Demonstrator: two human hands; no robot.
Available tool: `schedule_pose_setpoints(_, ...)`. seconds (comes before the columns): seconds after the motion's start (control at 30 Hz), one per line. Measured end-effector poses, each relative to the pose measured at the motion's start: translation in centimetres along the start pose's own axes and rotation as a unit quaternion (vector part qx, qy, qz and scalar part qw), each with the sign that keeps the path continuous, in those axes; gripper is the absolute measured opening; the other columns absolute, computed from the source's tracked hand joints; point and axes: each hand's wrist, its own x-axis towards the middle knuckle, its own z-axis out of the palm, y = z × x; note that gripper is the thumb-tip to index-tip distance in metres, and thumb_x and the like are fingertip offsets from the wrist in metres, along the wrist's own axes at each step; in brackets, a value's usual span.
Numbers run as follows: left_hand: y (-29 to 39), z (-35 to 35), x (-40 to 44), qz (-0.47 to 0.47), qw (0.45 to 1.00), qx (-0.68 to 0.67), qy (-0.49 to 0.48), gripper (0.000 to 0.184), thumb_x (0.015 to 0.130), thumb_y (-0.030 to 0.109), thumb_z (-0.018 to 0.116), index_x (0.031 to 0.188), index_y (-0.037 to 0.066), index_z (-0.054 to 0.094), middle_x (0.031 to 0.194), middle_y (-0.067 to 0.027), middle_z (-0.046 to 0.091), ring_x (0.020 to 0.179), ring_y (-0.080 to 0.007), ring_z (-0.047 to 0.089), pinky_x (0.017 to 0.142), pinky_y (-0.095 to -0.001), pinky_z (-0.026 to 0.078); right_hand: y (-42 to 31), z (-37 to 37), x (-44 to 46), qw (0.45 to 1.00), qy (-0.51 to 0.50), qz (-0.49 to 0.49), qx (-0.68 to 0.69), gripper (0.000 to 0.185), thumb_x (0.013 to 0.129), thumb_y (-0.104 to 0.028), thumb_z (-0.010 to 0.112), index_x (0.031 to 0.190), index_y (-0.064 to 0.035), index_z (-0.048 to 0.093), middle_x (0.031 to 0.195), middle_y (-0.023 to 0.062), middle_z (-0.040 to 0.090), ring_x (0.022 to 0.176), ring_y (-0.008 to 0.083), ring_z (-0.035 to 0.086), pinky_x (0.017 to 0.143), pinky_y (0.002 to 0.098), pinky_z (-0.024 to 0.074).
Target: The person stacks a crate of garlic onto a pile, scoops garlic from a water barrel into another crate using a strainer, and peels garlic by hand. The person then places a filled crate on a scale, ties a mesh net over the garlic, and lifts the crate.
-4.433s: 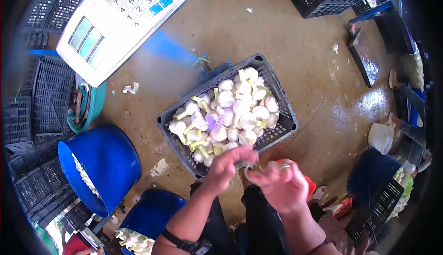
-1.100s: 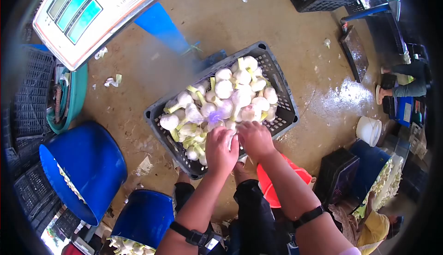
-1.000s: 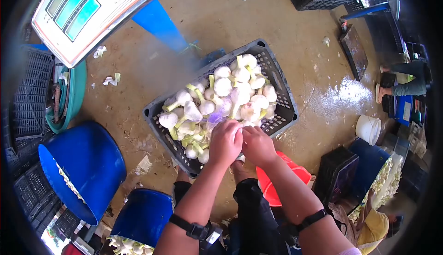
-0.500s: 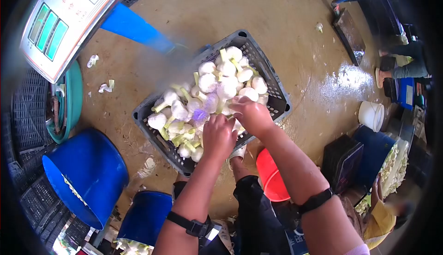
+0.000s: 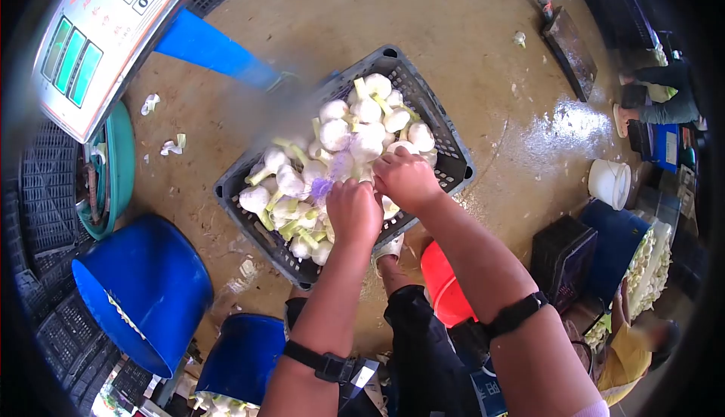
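The garlic bulbs (image 5: 334, 134) are white and round, with short stems of pale yellow-green pointing in various directions. They lie heaped in a black plastic crate (image 5: 448, 142), which has perforated walls and stands upright, turned askew, on the brown floor (image 5: 483, 54). A purple tuft (image 5: 321, 188) of fine netting rests among the nearer bulbs.

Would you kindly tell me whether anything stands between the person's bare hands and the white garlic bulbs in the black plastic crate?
Nothing visible blocks the bare left hand or bare right hand: both are over the white, green-stemmed garlic bulbs in the black perforated plastic crate. A purple tuft lies beside the left one.
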Motion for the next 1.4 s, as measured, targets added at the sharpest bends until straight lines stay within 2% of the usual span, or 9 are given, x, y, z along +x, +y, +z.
schedule_pose_setpoints(0.27, -0.8, -0.3, -1.9, 0.116, 0.989, -0.073, 0.061, 0.006, 0.062, 0.011, 0.069, 0.061, 0.006, 0.065, 0.074, -0.0079, 0.055, 0.081, -0.0279, 0.051, 0.07, -0.0383, 0.043, 0.0, -0.1, 1.5, 0.981, -0.028, 0.155, 0.114, 0.012, 0.072, -0.022, 0.061, 0.072, -0.0097, 0.059, 0.071, 0.0079, 0.061, 0.075, 0.0277, 0.059, 0.067, 0.0384, 0.0491)
schedule_pose_setpoints(0.43, -1.3, -0.9, -1.4, 0.219, 0.966, -0.084, 0.107, 0.009, 0.061, 0.012, 0.068, 0.059, 0.005, 0.064, 0.075, -0.0058, 0.059, 0.082, -0.0246, 0.052, 0.075, -0.0371, 0.041, -0.5, -0.2, 1.3, 0.982, 0.075, 0.15, 0.087, 0.004, 0.071, -0.012, 0.059, 0.074, -0.0095, 0.058, 0.095, 0.0074, 0.061, 0.088, 0.0266, 0.057, 0.071, 0.0368, 0.0476)
schedule_pose_setpoints(0.5, -1.1, -1.1, -0.8, 0.213, 0.971, -0.082, 0.068, 0.01, 0.062, 0.014, 0.068, 0.06, 0.005, 0.063, 0.072, -0.0054, 0.059, 0.082, -0.024, 0.052, 0.076, -0.0374, 0.041, -0.4, -0.4, 0.7, 0.998, 0.058, -0.006, -0.006, 0.017, 0.068, -0.012, 0.058, 0.084, -0.0151, 0.06, 0.106, 0.0063, 0.055, 0.096, 0.0253, 0.053, 0.079, 0.0382, 0.0452)
schedule_pose_setpoints(0.6, -0.8, -1.1, -0.1, 0.199, 0.977, -0.068, 0.034, 0.014, 0.064, 0.019, 0.064, 0.06, 0.006, 0.063, 0.063, -0.0055, 0.061, 0.082, -0.0241, 0.053, 0.078, -0.039, 0.039, 0.0, -1.0, 0.1, 0.995, 0.07, -0.071, 0.005, 0.016, 0.067, -0.017, 0.058, 0.082, -0.0145, 0.06, 0.112, 0.0047, 0.051, 0.099, 0.0233, 0.051, 0.08, 0.039, 0.0441)
schedule_pose_setpoints(0.77, -0.6, 0.5, 0.2, 0.15, 0.988, -0.028, 0.035, 0.019, 0.068, 0.022, 0.058, 0.071, 0.005, 0.068, 0.093, -0.0074, 0.065, 0.089, -0.0243, 0.052, 0.083, -0.0393, 0.036, 0.3, -2.4, -1.1, 0.983, -0.089, -0.127, -0.099, 0.03, 0.071, -0.017, 0.055, 0.1, -0.0166, 0.065, 0.133, 0.0081, 0.042, 0.118, 0.0276, 0.043, 0.093, 0.0428, 0.0393)
schedule_pose_setpoints(0.83, -0.4, 0.8, -0.2, 0.159, 0.986, 0.005, 0.051, 0.029, 0.068, 0.022, 0.06, 0.088, 0.004, 0.068, 0.116, -0.0095, 0.058, 0.093, -0.0246, 0.05, 0.083, -0.0415, 0.035, -0.1, -1.8, -1.4, 0.98, -0.043, -0.099, -0.168, 0.031, 0.074, -0.018, 0.054, 0.103, -0.0144, 0.064, 0.135, 0.0092, 0.04, 0.122, 0.0287, 0.039, 0.096, 0.045, 0.0355)
schedule_pose_setpoints(1.03, -0.2, 2.1, -0.1, 0.141, 0.987, 0.022, 0.072, 0.041, 0.069, 0.022, 0.062, 0.106, 0.004, 0.062, 0.111, -0.0096, 0.058, 0.093, -0.0266, 0.05, 0.084, -0.0398, 0.038, -2.3, -0.9, -0.2, 0.962, -0.099, 0.049, -0.249, 0.035, 0.085, -0.025, 0.047, 0.114, -0.0091, 0.059, 0.143, 0.0201, 0.026, 0.137, 0.0353, 0.013, 0.104, 0.0625, 0.0093)
schedule_pose_setpoints(1.27, -3.0, 2.6, -0.7, 0.212, 0.967, -0.105, 0.095, 0.029, 0.073, 0.011, 0.059, 0.1, 0.001, 0.061, 0.108, -0.009, 0.057, 0.101, -0.0339, 0.049, 0.088, -0.042, 0.043, -4.4, -1.8, 3.6, 0.878, -0.305, 0.025, -0.369, 0.04, 0.082, -0.035, 0.05, 0.112, -0.0119, 0.063, 0.146, 0.0167, 0.022, 0.136, 0.0393, 0.008, 0.102, 0.0662, 0.0045)
schedule_pose_setpoints(1.4, -3.6, 2.3, -0.5, 0.235, 0.967, -0.087, 0.053, 0.021, 0.074, 0.012, 0.059, 0.093, 0.004, 0.065, 0.103, -0.0089, 0.059, 0.103, -0.0335, 0.049, 0.089, -0.0414, 0.042, -3.9, -0.9, 2.4, 0.895, -0.245, -0.001, -0.373, 0.042, 0.082, -0.033, 0.05, 0.114, -0.0085, 0.061, 0.143, 0.0188, 0.027, 0.134, 0.0412, 0.015, 0.103, 0.0649, 0.0091)
